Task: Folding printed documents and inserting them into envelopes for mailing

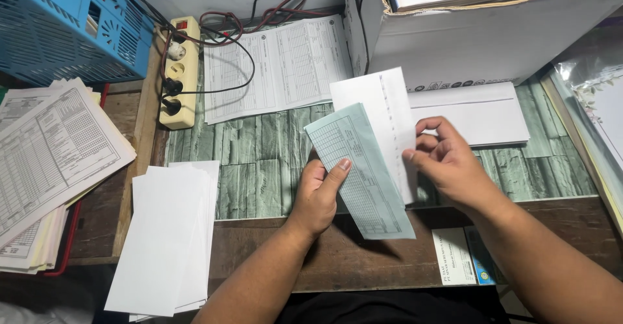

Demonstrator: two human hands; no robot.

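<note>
Bright, even overhead light; soft shadows under the forearms; sharp focus, slight wide-angle bending at edges.

Both hands raised mid-frame: left hand [319, 197] thumb up, right hand [448, 162] fingers pinched.

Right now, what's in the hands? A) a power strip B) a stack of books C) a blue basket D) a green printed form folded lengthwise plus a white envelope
D: the left hand pinches the folded green form with its thumb, and the right hand holds the white envelope behind it, above the desk.
</note>
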